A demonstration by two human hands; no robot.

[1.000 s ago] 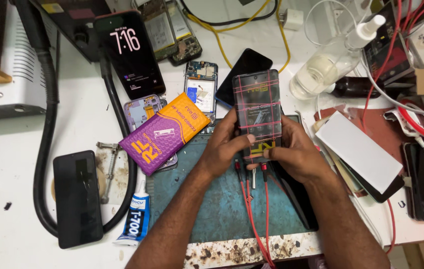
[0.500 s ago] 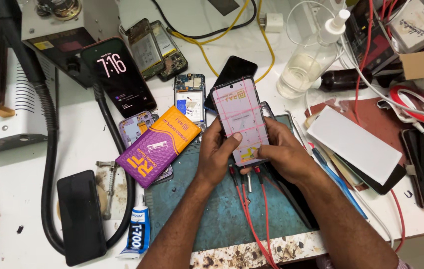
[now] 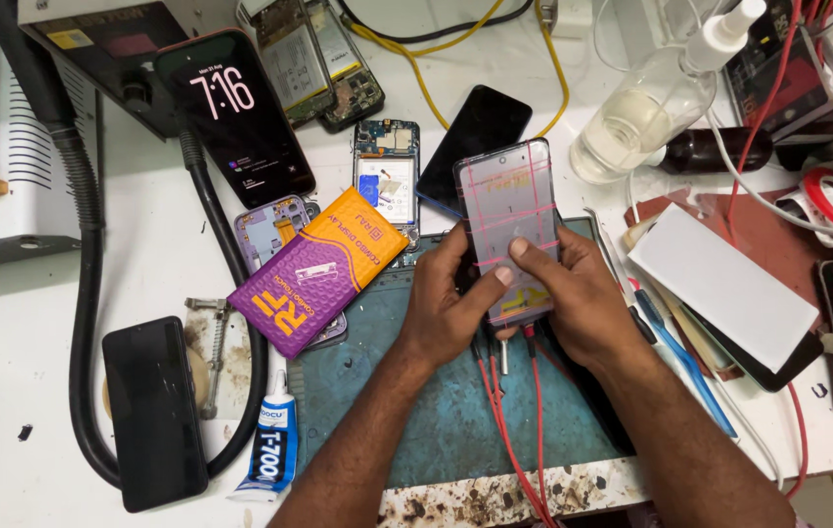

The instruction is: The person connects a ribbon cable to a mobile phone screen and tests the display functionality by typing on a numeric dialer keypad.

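The teal rubber work mat [image 3: 416,411] lies under your grip, with red test leads [image 3: 534,420] running from below your hands toward the near edge. To the left of the grip rests the purple and orange padded display package [image 3: 314,284]; beyond it, the black phone with a lit lock screen [image 3: 238,117] leans on the bench. Your left hand [image 3: 446,308] and right hand [image 3: 573,303] both clasp the flat phone display panel crossed with pink tape strips [image 3: 506,220], thumbs pressed on its face. A second ago the panel showed dark; half a second ago it glowed pink; now it reads pale grey, so judge the panel's response as changing.
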